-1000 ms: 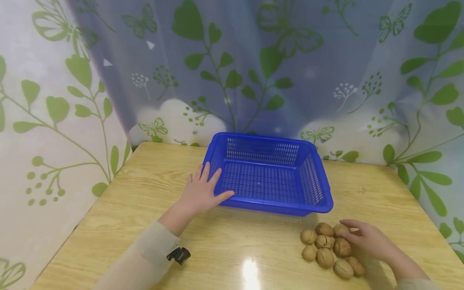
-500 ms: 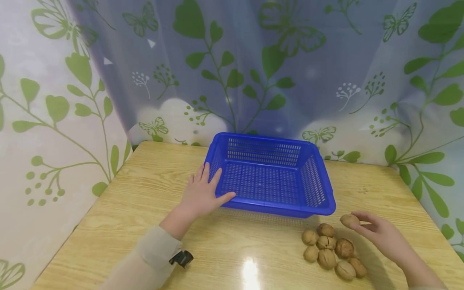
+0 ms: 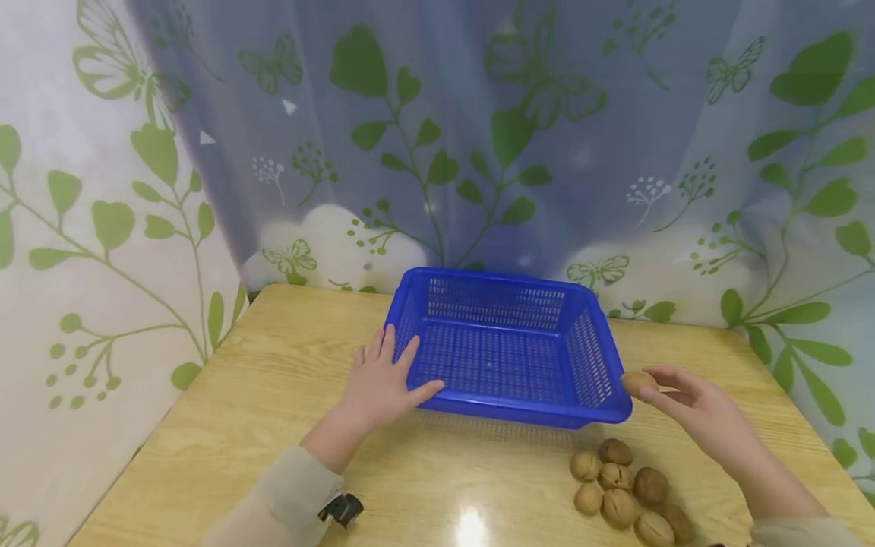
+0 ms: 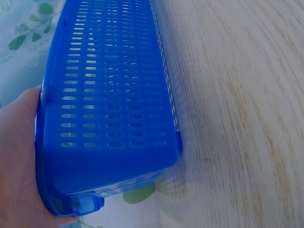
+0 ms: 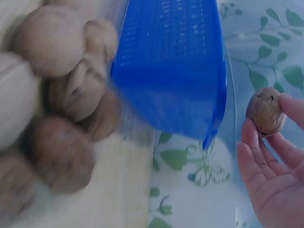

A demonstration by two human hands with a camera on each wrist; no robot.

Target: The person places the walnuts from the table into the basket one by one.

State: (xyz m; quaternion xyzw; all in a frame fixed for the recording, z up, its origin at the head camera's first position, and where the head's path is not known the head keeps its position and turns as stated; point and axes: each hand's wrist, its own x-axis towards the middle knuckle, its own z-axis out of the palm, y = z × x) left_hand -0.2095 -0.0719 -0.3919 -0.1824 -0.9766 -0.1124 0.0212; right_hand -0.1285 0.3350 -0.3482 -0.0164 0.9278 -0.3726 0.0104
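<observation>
A blue plastic basket point(image 3: 492, 410) with slotted walls stands on the table, nothing inside it. My left hand point(image 3: 379, 384) rests on its near left corner with fingers spread straight, the thumb along the front rim; the left wrist view shows the palm against the rim point(image 4: 42, 156). Just outside the basket's right front corner, my right hand point(image 3: 707, 414) pinches a walnut point(image 3: 639, 384) between thumb and fingers. The right wrist view shows that same walnut point(image 5: 266, 111) raised off the table. Several more walnuts point(image 3: 618, 507) lie clustered in front of the basket, below my right hand.
The wooden table point(image 3: 273, 425) reaches back to a blue and white curtain point(image 3: 465, 152) printed with leaves and butterflies. A dark strapped device point(image 3: 340, 509) sits at my left wrist.
My right hand has picked a walnut from the back of the cluster, lifted it and carried it up to the basket's right corner. My left hand stays on the basket.
</observation>
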